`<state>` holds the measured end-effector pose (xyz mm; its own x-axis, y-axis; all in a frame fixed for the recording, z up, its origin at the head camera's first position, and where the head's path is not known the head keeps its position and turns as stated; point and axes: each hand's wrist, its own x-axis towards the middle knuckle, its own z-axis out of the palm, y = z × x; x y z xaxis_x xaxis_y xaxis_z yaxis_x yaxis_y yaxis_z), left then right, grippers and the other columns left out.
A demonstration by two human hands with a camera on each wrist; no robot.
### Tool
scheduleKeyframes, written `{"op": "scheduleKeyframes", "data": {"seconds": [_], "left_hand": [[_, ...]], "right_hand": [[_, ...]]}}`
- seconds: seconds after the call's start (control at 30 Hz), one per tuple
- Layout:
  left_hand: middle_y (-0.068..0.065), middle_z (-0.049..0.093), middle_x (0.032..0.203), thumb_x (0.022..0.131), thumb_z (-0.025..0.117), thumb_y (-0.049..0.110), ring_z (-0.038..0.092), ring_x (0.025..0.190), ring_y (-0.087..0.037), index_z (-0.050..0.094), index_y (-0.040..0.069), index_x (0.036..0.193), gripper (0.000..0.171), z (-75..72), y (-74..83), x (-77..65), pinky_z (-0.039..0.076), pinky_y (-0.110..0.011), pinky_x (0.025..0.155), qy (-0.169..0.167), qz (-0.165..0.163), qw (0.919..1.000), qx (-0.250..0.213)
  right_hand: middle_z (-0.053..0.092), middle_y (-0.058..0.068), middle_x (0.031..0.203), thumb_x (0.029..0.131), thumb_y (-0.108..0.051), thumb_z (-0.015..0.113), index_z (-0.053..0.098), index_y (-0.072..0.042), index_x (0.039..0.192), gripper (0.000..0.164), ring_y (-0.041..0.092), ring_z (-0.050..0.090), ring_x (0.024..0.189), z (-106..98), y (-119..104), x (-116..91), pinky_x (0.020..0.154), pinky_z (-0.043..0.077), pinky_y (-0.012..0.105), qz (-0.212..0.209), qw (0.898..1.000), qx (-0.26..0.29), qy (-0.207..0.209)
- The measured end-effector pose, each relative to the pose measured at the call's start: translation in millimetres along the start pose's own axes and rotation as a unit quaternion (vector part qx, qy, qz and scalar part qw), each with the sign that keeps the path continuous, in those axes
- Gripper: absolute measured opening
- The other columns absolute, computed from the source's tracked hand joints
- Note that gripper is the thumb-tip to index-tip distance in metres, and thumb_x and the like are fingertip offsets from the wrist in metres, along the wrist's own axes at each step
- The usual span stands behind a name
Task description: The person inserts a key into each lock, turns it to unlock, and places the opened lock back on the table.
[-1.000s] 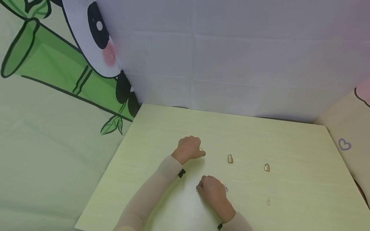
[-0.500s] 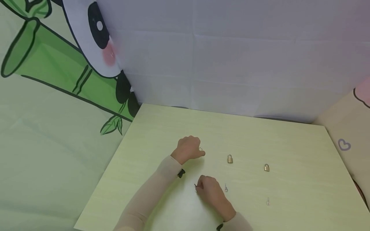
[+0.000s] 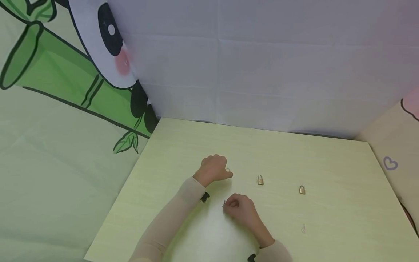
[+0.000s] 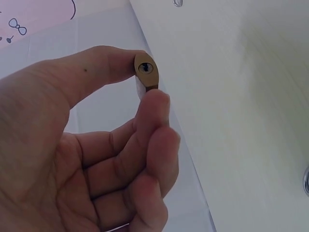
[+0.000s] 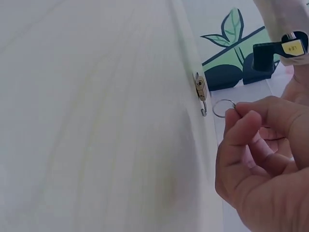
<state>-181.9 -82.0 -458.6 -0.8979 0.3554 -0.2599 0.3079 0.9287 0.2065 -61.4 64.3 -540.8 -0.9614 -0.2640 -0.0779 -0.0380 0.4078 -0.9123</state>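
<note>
My left hand (image 3: 214, 169) pinches a small brass padlock (image 4: 146, 72) between thumb and index finger. The keyhole faces the left wrist camera, and a bit of the shackle shows past the hand in the head view. My right hand (image 3: 241, 209), nearer the front, pinches a thin metal key ring (image 5: 223, 100) at the thumb and index fingertips. Those fingers hide most of what hangs on the ring. The hands are apart. Beyond the ring in the right wrist view is a brass padlock (image 5: 202, 92) with a hooked metal end.
Two brass padlocks lie right of my left hand, one closer (image 3: 260, 180) and one farther (image 3: 302, 190). A small silver key (image 3: 303, 229) lies at the front right of the pale tabletop (image 3: 340, 174). Printed cloth hangs around the table.
My right hand has shifted slightly up and away from the front, turning a little. Its wrist now covers the spot where a small silver key lay in view. My left hand stays put.
</note>
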Motion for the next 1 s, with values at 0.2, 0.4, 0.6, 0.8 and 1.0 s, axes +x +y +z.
{"op": "scheduleKeyframes", "data": {"seconds": [0.2,0.4,0.6,0.8,1.0], "left_hand": [[0.006,0.027,0.054,0.086,0.067,0.043,0.024,0.049,-0.010,0.043,0.017,0.063,0.043,0.1,0.1,-0.7,0.022,-0.027,0.044,0.002,0.004,1.0000,-0.005],[0.007,0.024,0.053,0.085,0.067,0.043,0.022,0.049,-0.010,0.039,0.017,0.060,0.046,-1.4,1.7,-3.4,0.021,-0.027,0.044,0.008,0.007,0.9999,-0.010],[0.007,0.022,0.051,0.084,0.068,0.044,0.021,0.049,-0.009,0.037,0.017,0.059,0.048,-2.5,3.2,-5.1,0.021,-0.027,0.045,0.005,0.004,0.9999,-0.012],[0.008,0.019,0.051,0.084,0.068,0.044,0.020,0.049,-0.009,0.035,0.018,0.058,0.050,-1.0,3.7,-5.9,0.021,-0.026,0.044,0.007,0.016,0.9998,-0.012],[0.009,0.017,0.049,0.085,0.069,0.044,0.017,0.048,-0.008,0.034,0.018,0.056,0.052,-0.7,4.8,-7.8,0.019,-0.025,0.044,0.004,0.022,0.9996,-0.015]], "right_hand": [[0.071,0.009,0.079,0.087,-0.005,0.071,0.073,-0.004,0.090,0.005,0.017,0.059,0.061,-2.1,4.7,2.3,0.057,0.048,0.027,0.043,0.995,0.088,0.023],[0.070,0.017,0.079,0.087,-0.005,0.072,0.074,0.000,0.091,0.006,0.019,0.055,0.060,-3.6,-0.2,4.4,0.059,0.046,0.027,0.091,0.979,0.165,0.074],[0.070,0.020,0.083,0.088,-0.007,0.075,0.075,0.002,0.091,0.009,0.018,0.055,0.062,-5.3,-4.4,11.3,0.057,0.048,0.026,0.107,0.961,0.225,0.122],[0.069,0.021,0.085,0.088,-0.007,0.074,0.073,0.005,0.092,0.013,0.017,0.055,0.062,-7.7,-8.9,16.3,0.057,0.047,0.025,0.112,0.953,0.251,0.126],[0.068,0.016,0.085,0.089,-0.007,0.074,0.074,0.005,0.092,0.013,0.017,0.055,0.061,-8.7,-10.0,18.8,0.058,0.048,0.026,0.107,0.951,0.263,0.126]]}}
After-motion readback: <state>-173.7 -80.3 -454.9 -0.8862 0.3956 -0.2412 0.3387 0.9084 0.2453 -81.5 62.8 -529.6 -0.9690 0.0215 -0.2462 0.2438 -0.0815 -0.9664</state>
